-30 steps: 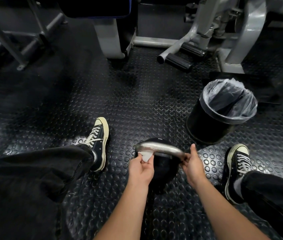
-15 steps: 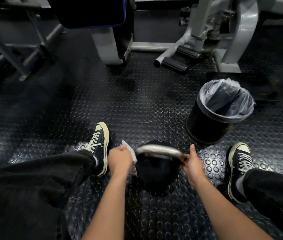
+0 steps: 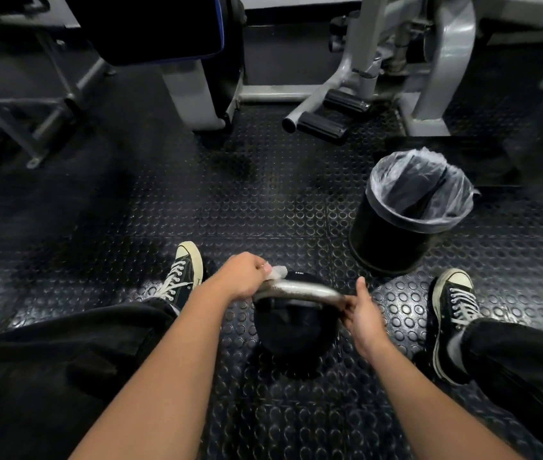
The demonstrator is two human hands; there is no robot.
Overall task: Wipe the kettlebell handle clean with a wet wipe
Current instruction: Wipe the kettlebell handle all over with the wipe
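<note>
A person is sitting on the studded black rubber floor [image 3: 263, 200] with legs spread, and a black kettlebell [image 3: 295, 330] is standing upright on the floor between the two black sneakers. The left hand [image 3: 245, 277] is curling closed over the left end of the kettlebell's shiny metal handle [image 3: 300, 288], pinching a white wet wipe [image 3: 277, 272] against the metal; a crumpled bit of the wipe is sticking out past the fingertips on the far side. The right hand [image 3: 361, 315] is gripping the right end of the handle, fingers wrapping underneath and the thumb pointing up beside it. A black bin [image 3: 389, 240] lined with a clear plastic bag is standing on the floor just beyond the right hand, near the right sneaker [image 3: 452, 310]. The left sneaker [image 3: 185, 268] is lying just beside the left wrist. Grey gym machine frames [image 3: 363, 71] are standing farther back.
</note>
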